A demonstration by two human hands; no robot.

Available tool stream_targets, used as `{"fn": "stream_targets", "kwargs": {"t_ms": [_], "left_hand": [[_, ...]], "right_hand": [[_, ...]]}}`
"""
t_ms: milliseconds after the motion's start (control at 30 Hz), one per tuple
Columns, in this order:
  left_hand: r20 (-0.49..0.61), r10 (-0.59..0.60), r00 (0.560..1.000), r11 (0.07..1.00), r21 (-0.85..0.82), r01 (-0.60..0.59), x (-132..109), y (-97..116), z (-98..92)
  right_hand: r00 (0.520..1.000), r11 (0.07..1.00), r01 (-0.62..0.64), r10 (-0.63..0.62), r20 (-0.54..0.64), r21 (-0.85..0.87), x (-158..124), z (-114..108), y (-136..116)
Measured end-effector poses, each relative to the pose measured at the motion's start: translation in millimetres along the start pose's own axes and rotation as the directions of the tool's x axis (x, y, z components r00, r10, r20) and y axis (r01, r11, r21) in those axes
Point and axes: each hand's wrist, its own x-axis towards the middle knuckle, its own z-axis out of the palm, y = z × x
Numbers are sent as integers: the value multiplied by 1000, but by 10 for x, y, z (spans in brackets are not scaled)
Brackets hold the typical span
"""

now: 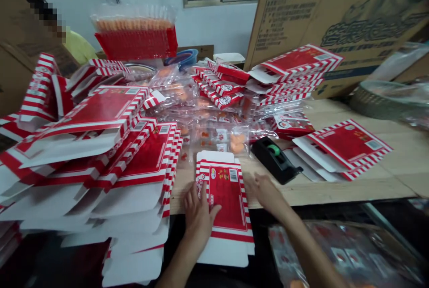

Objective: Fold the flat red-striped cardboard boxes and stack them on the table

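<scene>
Head cam: L hand (198, 216) flat on unfolded red/white striped carton blank (228, 198), fingers spread, no pinch; blank overhangs wood table (335, 194) edge. R hand (264, 192) open, just beside blank, contact unclear. Tape dispenser (275, 160) near R hand. Stacked blanks (134, 158) to left; bagged orange items (237, 140) ahead, contents hard to make out; lower-right packs (345, 252) blurred, cut off.

Wooden table (368, 185), flat red-striped cartons (348, 145), tape dispenser (273, 158)

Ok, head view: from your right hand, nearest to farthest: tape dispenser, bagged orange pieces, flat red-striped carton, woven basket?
From the right hand:
1. Black tape dispenser, just ahead.
2. Clear bag of orange pieces, ahead-left.
3. Flat red-striped carton, right.
4. Woven basket, far right.
</scene>
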Motion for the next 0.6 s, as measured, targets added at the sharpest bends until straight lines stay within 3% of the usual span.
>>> {"fn": "stream_targets", "kwargs": {"t_ms": [67, 167, 300, 433, 533, 600], "left_hand": [[-32, 3, 999, 999, -34, -4, 32, 10, 25], [-60, 27, 998, 994, -100, -32, 37, 32, 60], [-53, 72, 996, 974, -210, -82, -14, 17, 64], [-27, 88, 996, 942, -323, -92, -82, 52, -60], [-179, 109, 978, 940, -302, -160, -100, 222, -284], [-300, 225, 927, 939, -189, -289, -67, 376, -472]], "right_hand": [[992, 994, -107, 105, -64, -30, -228, 40, 170], [973, 978, -207, 205, -108, -5, -439, 124, 188], [969, 968, -222, 232, -82, 113, -538, 172, 45], [952, 936, -223, 269, -146, 274, -601, 199, -122], [933, 768, -290, 360, -11, 572, -687, 177, -270], [920, 670, -367, 365, 144, 645, -773, 132, -361]]}}
